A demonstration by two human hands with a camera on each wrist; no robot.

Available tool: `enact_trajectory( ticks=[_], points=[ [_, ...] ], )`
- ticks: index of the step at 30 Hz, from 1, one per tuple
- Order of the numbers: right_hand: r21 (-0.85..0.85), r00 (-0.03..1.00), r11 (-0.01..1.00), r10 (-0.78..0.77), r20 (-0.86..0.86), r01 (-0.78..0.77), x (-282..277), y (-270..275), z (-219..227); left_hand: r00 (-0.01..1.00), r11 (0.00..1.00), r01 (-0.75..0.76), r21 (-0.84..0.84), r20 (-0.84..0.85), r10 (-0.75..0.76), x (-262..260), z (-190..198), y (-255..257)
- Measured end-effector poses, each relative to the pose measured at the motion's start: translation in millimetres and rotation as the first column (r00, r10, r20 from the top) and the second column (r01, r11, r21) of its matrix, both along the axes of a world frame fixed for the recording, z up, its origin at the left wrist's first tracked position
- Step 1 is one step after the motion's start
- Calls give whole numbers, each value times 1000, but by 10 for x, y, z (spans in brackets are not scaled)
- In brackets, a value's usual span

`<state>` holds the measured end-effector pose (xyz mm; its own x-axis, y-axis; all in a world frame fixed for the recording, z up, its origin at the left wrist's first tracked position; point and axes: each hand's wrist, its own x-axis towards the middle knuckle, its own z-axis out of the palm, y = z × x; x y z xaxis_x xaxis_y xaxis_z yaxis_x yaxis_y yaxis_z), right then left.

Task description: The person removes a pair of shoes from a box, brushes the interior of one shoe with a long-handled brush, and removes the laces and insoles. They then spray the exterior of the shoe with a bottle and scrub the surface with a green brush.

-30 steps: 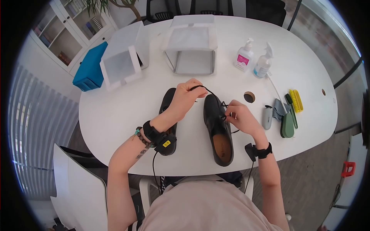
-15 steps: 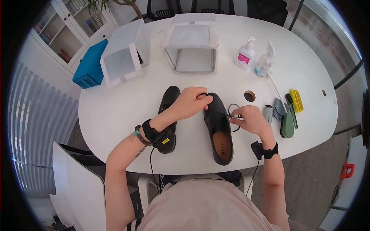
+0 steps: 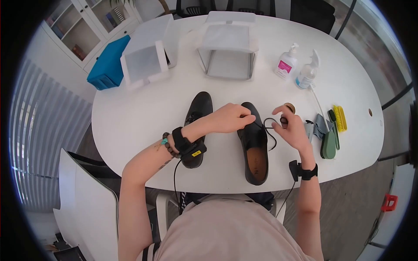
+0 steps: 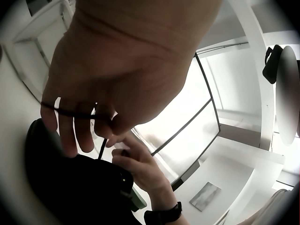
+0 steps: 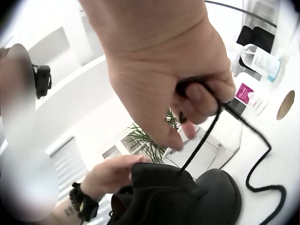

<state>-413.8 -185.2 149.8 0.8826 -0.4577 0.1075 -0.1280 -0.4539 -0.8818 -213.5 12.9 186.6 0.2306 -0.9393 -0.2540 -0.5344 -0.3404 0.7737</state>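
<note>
A black leather lace-up shoe (image 3: 253, 145) with a tan insole lies on the table, toe pointing away. Its mate (image 3: 201, 104) lies to its left, partly under the left forearm. My left hand (image 3: 230, 118) is over the nearer-right shoe's front, a black shoelace (image 4: 77, 114) crossing its fingers to the thumb and index pinch. To the right of that shoe, my right hand (image 3: 292, 129) holds lace in its curled lower fingers, with the index finger raised. In the right wrist view the lace (image 5: 269, 187) runs from those fingers down to the shoe and loops loosely onto the table.
Two translucent shoe boxes (image 3: 228, 39) and a blue case (image 3: 109, 63) stand at the back. A pump bottle (image 3: 286, 63) and spray bottle (image 3: 307, 74) are back right. A green brush (image 3: 328, 145), yellow brush (image 3: 339, 118) and grey cloth (image 3: 321, 126) lie right, near a table hole.
The right hand has drawn away from the shoe's eyelets to the right, its index finger now lifted. The left hand has come down over the front of the shoe. The head view has shifted slightly.
</note>
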Motion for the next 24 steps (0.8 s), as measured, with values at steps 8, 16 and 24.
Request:
enact_trajectory(
  ticks=[8,16,24],
  points=[
    [-256,973,950,210,96,-180,36,-144,-121,996,994,57,-95,69,-51,27,-162,47],
    [97,992,995,20,125,-32,67,24,-131,993,989,51,-136,116,-36,13,-221,40],
    [-143,991,982,111,-78,-121,-30,-5,-136,998,946,23,-325,60,-4,-55,-256,-27]
  ],
)
